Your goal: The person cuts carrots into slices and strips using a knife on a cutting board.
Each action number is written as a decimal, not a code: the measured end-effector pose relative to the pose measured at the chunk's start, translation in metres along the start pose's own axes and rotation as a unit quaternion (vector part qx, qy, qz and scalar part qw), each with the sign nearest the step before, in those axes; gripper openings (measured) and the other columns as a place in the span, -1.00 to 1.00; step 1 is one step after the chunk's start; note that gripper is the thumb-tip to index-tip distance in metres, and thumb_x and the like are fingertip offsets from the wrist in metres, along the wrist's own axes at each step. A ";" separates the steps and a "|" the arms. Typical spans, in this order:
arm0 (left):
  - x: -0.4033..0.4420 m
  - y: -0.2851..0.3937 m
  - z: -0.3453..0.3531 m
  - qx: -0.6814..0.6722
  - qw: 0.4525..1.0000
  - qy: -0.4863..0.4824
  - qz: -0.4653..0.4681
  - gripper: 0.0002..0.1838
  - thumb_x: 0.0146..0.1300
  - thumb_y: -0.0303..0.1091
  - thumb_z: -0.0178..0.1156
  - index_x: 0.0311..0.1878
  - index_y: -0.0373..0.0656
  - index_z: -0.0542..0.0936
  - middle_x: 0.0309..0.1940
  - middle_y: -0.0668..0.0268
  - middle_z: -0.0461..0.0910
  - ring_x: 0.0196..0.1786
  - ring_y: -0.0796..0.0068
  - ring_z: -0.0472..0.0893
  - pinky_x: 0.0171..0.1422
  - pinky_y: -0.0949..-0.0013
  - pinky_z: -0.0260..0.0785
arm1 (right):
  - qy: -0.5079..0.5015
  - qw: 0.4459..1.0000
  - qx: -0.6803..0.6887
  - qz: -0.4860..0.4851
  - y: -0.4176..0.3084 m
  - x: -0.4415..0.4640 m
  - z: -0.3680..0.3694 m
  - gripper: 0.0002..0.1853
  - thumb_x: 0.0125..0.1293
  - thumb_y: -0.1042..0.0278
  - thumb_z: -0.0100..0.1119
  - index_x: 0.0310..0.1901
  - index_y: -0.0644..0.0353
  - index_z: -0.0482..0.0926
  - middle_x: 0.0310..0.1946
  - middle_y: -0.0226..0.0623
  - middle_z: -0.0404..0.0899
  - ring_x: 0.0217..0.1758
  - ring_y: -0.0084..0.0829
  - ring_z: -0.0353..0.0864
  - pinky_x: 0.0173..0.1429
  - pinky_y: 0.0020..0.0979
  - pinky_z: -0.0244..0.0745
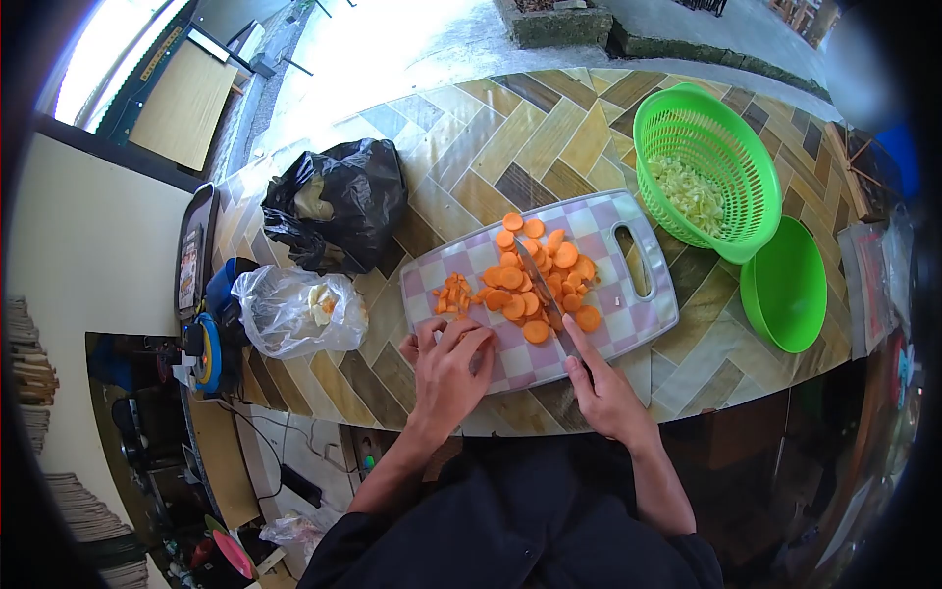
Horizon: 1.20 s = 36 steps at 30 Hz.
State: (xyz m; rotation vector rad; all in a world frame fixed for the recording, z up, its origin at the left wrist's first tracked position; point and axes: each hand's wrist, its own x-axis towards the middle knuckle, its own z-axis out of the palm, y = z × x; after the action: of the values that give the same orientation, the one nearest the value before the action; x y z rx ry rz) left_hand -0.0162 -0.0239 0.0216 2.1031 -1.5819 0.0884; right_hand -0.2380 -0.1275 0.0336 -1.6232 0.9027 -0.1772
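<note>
A checkered cutting board (643, 319) lies on the table with a heap of orange carrot slices (510, 278) in its middle and a small pile of chopped carrot (453, 294) at its left. My right hand (606, 395) is closed round the handle of a knife (540, 280), whose blade lies across the slices, tip pointing away from me. My left hand (451, 370) rests at the board's near left edge, just below the chopped pile, with its fingers curled down; whatever is under the fingertips is hidden.
A green colander (756, 177) with pale chopped vegetable stands at the back right, beside a green bowl (785, 285). On the left are a black plastic bag (363, 196), a clear bag (280, 314) and a dark tray (196, 250). The table's near edge (392, 417) is close to my body.
</note>
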 end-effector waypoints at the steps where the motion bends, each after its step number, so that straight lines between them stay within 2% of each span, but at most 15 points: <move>1: 0.001 -0.001 0.000 0.002 1.000 0.007 -0.003 -0.81 0.16 -0.37 0.53 -0.16 0.08 0.79 -0.08 0.59 0.71 0.17 0.30 0.52 0.23 0.03 0.15 | 0.004 1.000 -0.003 -0.010 0.003 0.000 0.001 -0.37 0.72 0.14 -0.09 0.72 -0.32 0.06 -0.31 0.14 0.67 -0.31 0.08 0.69 0.05 -0.11 0.56; 4: 0.004 -0.005 -0.001 0.011 1.000 0.012 -0.013 -0.81 0.16 -0.36 0.54 -0.16 0.07 0.79 -0.06 0.58 0.71 0.15 0.31 0.55 0.24 0.08 0.17 | 0.002 1.000 0.000 -0.007 0.002 0.001 0.000 -0.37 0.72 0.13 -0.09 0.72 -0.33 0.06 -0.32 0.14 0.67 -0.31 0.09 0.69 0.06 -0.11 0.56; 7: 0.009 -0.010 -0.004 -0.005 0.999 0.025 -0.019 -0.78 0.17 -0.35 0.56 -0.11 0.02 0.79 -0.02 0.47 0.71 0.16 0.25 0.59 0.28 0.10 0.29 | -0.018 0.999 0.001 0.033 -0.005 0.000 -0.004 -0.37 0.72 0.12 -0.09 0.72 -0.33 0.06 -0.32 0.15 0.67 -0.30 0.09 0.70 0.07 -0.11 0.56; 10: 0.016 -0.015 -0.023 -0.111 0.993 -0.014 -0.041 -0.66 0.16 -0.35 0.57 0.02 -0.05 0.76 0.06 0.32 0.69 0.20 0.15 0.60 0.32 0.10 0.43 | -0.018 0.999 -0.002 0.029 -0.002 0.001 -0.003 -0.37 0.72 0.11 -0.09 0.72 -0.33 0.05 -0.31 0.15 0.68 -0.28 0.08 0.71 0.09 -0.11 0.57; 13: 0.019 -0.018 -0.050 -0.096 0.991 -0.080 -0.042 -0.54 0.16 -0.36 0.56 0.15 -0.07 0.71 0.12 0.24 0.66 0.23 0.07 0.59 0.34 0.06 0.49 | -0.014 1.000 0.001 0.024 -0.001 0.000 -0.003 -0.37 0.72 0.10 -0.09 0.72 -0.32 0.06 -0.29 0.14 0.70 -0.24 0.08 0.73 0.12 -0.11 0.57; 17: 0.013 -0.036 -0.041 -0.070 0.994 -0.083 -0.031 -0.52 0.16 -0.37 0.56 0.18 -0.07 0.69 0.13 0.24 0.66 0.22 0.06 0.61 0.33 0.07 0.49 | -0.012 1.000 0.004 0.010 0.003 0.001 -0.002 -0.37 0.72 0.10 -0.09 0.72 -0.27 0.06 -0.24 0.14 0.73 -0.17 0.14 0.76 0.19 -0.10 0.56; 22: 0.013 -0.032 -0.028 -0.078 0.995 -0.051 -0.039 -0.57 0.17 -0.38 0.56 0.12 -0.12 0.72 0.09 0.21 0.68 0.21 0.08 0.62 0.32 0.10 0.50 | -0.013 1.000 -0.012 -0.006 0.013 0.002 -0.001 -0.36 0.72 0.10 -0.08 0.73 -0.22 0.06 0.01 0.14 0.73 -0.02 0.15 0.76 0.27 -0.11 0.53; 24: 0.016 -0.026 -0.023 -0.122 0.991 -0.035 -0.029 -0.59 0.19 -0.39 0.55 0.11 -0.12 0.73 0.07 0.22 0.69 0.20 0.09 0.62 0.30 0.10 0.50 | -0.019 1.000 0.006 -0.005 0.016 0.003 -0.002 -0.35 0.72 0.14 -0.06 0.74 -0.22 0.05 -0.11 -0.06 0.61 -0.12 -0.10 0.62 0.11 -0.23 0.50; 25: 0.019 -0.022 -0.019 -0.145 0.989 -0.027 -0.022 -0.60 0.19 -0.39 0.55 0.11 -0.13 0.73 0.06 0.23 0.69 0.19 0.09 0.62 0.30 0.11 0.51 | -0.024 0.999 0.024 -0.002 0.017 0.003 -0.002 -0.34 0.72 0.18 -0.04 0.74 -0.22 0.04 -0.28 -0.26 0.49 -0.26 -0.35 0.49 -0.06 -0.34 0.48; 27: 0.026 -0.021 -0.008 -0.151 0.988 -0.030 0.004 -0.61 0.22 -0.38 0.52 0.12 -0.11 0.71 0.05 0.27 0.69 0.18 0.10 0.61 0.32 0.09 0.47 | -0.033 0.999 0.042 -0.005 0.019 0.002 -0.004 -0.32 0.72 0.21 -0.02 0.75 -0.25 0.02 -0.44 -0.47 0.37 -0.40 -0.60 0.36 -0.25 -0.46 0.45; 31: 0.046 -0.009 0.004 -0.114 0.992 -0.014 0.052 -0.64 0.27 -0.41 0.44 0.14 -0.08 0.70 0.03 0.33 0.70 0.17 0.15 0.60 0.38 0.09 0.39 | -0.059 0.997 0.057 -0.011 0.016 0.002 -0.010 -0.31 0.73 0.21 -0.03 0.76 -0.32 -0.02 -0.45 -0.51 0.30 -0.41 -0.61 0.32 -0.31 -0.48 0.43; 36: 0.054 -0.016 0.012 -0.098 0.990 -0.078 0.068 -0.64 0.26 -0.49 0.40 0.14 -0.09 0.72 0.03 0.34 0.73 0.16 0.19 0.62 0.38 0.10 0.37 | -0.105 0.981 0.153 0.047 0.010 -0.001 -0.017 -0.29 0.75 0.25 -0.07 0.76 -0.35 -0.08 -0.46 -0.57 0.21 -0.44 -0.67 0.19 -0.37 -0.55 0.32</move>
State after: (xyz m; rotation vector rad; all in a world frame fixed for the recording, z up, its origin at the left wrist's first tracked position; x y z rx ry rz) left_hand 0.0132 -0.0735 0.0240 1.8890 -1.7487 -0.1832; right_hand -0.2527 -0.1404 0.0298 -1.2834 0.7478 -0.0722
